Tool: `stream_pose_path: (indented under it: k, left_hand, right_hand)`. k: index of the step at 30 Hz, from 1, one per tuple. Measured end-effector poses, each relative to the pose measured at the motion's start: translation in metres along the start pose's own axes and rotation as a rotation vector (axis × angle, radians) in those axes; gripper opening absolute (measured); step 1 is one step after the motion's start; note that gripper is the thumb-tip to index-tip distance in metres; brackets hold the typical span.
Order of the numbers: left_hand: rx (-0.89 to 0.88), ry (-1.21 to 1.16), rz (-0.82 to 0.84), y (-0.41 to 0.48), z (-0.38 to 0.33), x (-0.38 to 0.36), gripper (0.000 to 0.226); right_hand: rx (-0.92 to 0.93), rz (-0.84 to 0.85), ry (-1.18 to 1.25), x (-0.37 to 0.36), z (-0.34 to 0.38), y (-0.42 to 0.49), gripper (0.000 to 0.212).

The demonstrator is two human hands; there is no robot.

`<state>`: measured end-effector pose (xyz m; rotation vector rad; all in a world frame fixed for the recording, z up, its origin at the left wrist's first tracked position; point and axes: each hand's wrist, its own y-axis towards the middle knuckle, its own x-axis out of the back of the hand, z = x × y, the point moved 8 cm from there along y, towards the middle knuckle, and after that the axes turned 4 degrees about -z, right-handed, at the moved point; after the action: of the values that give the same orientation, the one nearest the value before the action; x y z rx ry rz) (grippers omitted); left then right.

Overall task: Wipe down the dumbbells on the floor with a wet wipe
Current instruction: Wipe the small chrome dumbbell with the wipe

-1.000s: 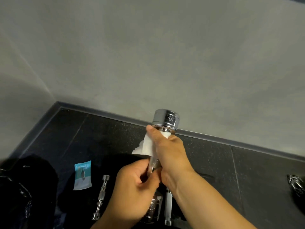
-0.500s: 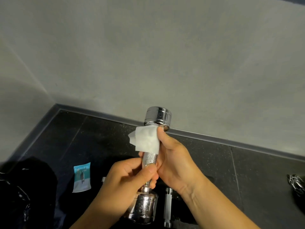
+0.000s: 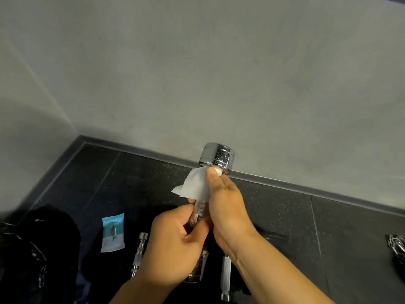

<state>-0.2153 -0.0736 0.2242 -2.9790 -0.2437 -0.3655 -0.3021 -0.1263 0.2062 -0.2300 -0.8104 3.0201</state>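
Hands, nearest first: our left hand (image 3: pixel 175 244) curls round the knurled lower handle, steadying the chrome dumbbell (image 3: pixel 217 157) upright above the floor (image 3: pixel 285 216). Beyond it, our right hand (image 3: pixel 225 207) pinches the wet wipe (image 3: pixel 194 186) against the shaft just under the far head, placed to rub there.

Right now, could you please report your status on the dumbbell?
Left hand grips dumbbell handle. Right hand holds wet wipe round it, below top head. Nothing in the way.
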Motion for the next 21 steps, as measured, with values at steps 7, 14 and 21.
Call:
stream_pose_path:
  k: [7, 14, 21]
  left_hand:
    - [0.471, -0.802, 0.376, -0.006, 0.008, -0.009, 0.03]
    - [0.075, -0.074, -0.049, 0.0, 0.007, 0.017, 0.021]
    - [0.305, -0.421, 0.237, 0.003, 0.008, 0.005, 0.022]
  right_hand:
    - [-0.151, 0.432, 0.214, -0.022, 0.012, -0.02, 0.049]
    - [0.057, 0.223, -0.105, -0.019, -0.001, -0.01, 0.027]
    - [0.019, 0.176, 0.116, -0.018, 0.015, -0.004, 0.038]
